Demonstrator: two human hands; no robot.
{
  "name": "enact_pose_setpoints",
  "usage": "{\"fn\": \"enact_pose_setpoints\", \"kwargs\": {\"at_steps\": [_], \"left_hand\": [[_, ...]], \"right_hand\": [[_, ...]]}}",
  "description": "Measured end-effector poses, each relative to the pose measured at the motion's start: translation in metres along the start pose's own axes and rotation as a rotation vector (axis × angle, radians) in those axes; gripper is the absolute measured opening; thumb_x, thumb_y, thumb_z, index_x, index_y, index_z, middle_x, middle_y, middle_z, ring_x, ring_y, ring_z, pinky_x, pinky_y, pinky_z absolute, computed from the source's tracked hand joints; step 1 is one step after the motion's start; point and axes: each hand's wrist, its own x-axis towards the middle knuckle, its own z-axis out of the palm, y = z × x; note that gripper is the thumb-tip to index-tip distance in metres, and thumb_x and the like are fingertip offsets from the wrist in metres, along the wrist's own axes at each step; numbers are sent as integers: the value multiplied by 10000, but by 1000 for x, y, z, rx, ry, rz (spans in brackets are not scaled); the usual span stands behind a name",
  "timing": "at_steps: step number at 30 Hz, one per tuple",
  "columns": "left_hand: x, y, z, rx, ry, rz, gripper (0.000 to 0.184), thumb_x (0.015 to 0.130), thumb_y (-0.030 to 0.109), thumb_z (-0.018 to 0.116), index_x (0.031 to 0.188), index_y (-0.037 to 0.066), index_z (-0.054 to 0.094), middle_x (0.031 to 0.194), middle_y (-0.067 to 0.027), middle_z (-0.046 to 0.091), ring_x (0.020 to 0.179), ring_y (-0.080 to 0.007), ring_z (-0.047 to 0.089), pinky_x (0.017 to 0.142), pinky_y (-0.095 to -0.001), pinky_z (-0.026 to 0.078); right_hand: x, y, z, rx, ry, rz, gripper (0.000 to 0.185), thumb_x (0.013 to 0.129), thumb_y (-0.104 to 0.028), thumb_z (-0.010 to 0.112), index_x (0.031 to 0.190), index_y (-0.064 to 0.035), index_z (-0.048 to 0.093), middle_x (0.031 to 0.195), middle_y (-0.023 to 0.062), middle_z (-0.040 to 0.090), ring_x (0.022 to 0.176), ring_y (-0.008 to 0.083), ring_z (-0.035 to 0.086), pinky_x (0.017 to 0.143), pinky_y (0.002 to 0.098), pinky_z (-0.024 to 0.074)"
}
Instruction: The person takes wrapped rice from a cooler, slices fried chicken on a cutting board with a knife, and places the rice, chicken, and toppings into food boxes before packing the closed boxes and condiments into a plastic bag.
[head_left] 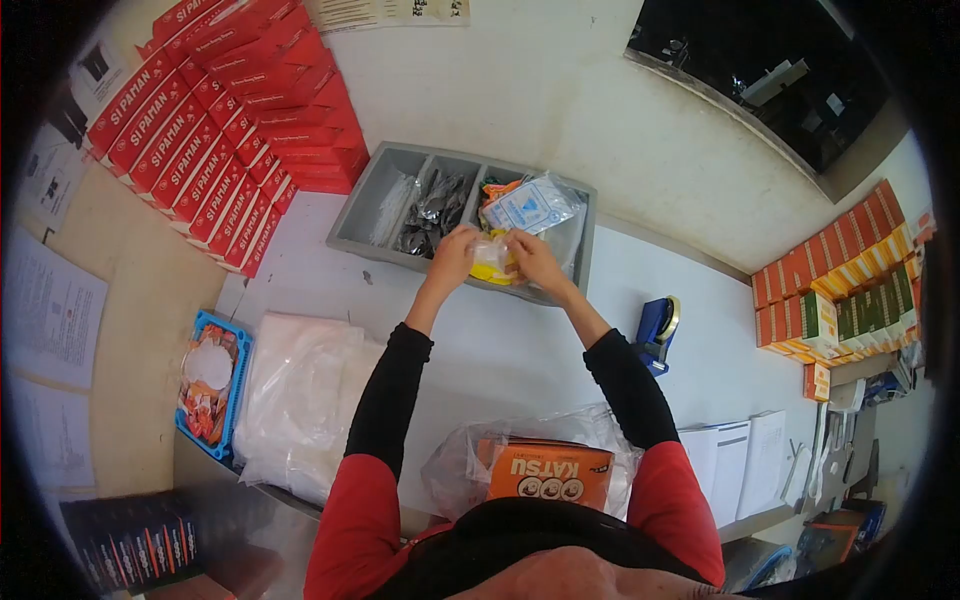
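Observation:
My left hand (455, 254) and my right hand (534, 260) meet over the front right part of a grey divided tray (350, 222). Between them, pinched in the fingers of both, is a small clear plastic bag (491, 256). Something yellow (489, 273) shows just below it; whether it lies inside the bag or under it I cannot tell. Behind my hands, a clear packet with a blue and white label (531, 208) rests on colourful items in the right compartment. Dark wrapped utensils (436, 208) fill the middle compartment, and clear thin plastic pieces (394, 208) lie in the left one.
Red boxes (190, 165) are stacked at the left. A blue tape dispenser (656, 335) stands to the right. Nearer me are plastic sheets (305, 385), a blue basket of sachets (211, 380), an orange box (550, 474) in a clear bag, and open papers (735, 465).

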Motion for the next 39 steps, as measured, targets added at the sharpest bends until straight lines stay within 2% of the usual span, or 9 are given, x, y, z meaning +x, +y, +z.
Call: {"fn": "enact_pose_setpoints", "kwargs": {"at_steps": [5,11,13,15,18,20,33,36,39], "left_hand": [[-1,-10,0,112,-46,-88,124,754,29,524,864,-11,566,918,-139,553,872,-308,560,786,-343,440],[-8,-14,6,107,-5,-57,129,769,91,586,856,-4,576,917,-133,556,885,-307,562,805,-353,437],[-8,-17,6,92,-3,-30,136,774,98,594,866,0,577,919,-131,556,891,-304,562,808,-352,435],[-8,-17,7,80,-5,-1,143,780,105,601,877,3,578,921,-129,556,896,-300,562,811,-352,434],[-8,-11,4,81,-8,-23,140,795,110,597,881,2,579,917,-128,552,892,-292,560,796,-345,434],[-8,-10,1,59,-44,-57,147,801,116,598,887,-1,579,921,-125,546,885,-286,556,774,-335,434],[-7,-11,5,132,-48,-66,235,726,82,639,948,18,594,917,-131,528,884,-314,544,765,-368,442],[-6,-23,8,198,-97,-101,254,705,83,641,946,17,591,930,-129,531,899,-313,541,771,-367,440],[-7,-28,11,197,-39,-57,232,714,95,630,929,16,591,938,-122,533,904,-306,540,765,-366,441]], "right_hand": [[-6,-10,-19,319,114,200,227,920,-338,443,996,-142,529,930,-1,555,662,127,597,528,263,470],[17,23,-58,690,325,-73,186,907,-332,472,965,-164,525,857,1,554,680,102,567,554,221,457],[27,45,-87,1020,104,-220,199,870,-318,539,1003,-170,539,880,-8,583,717,127,572,614,283,462],[15,16,-85,786,-22,-62,203,828,-282,599,982,-153,573,840,-5,599,722,143,573,665,346,469],[4,-13,-18,-26,190,-52,237,778,-253,646,976,-132,598,818,41,617,700,213,598,668,362,468],[0,-8,-2,-631,176,-441,219,757,-236,652,926,-101,621,824,100,621,733,277,602,673,367,463],[13,21,-7,-493,461,-372,170,781,-168,635,827,-5,657,826,132,636,691,270,612,620,345,469],[24,40,-10,-215,589,-328,181,820,-191,601,832,-19,655,806,75,647,651,156,586,585,304,454],[18,24,-20,210,480,36,206,854,-221,561,812,-42,653,754,19,623,618,115,541,564,289,420]]}}
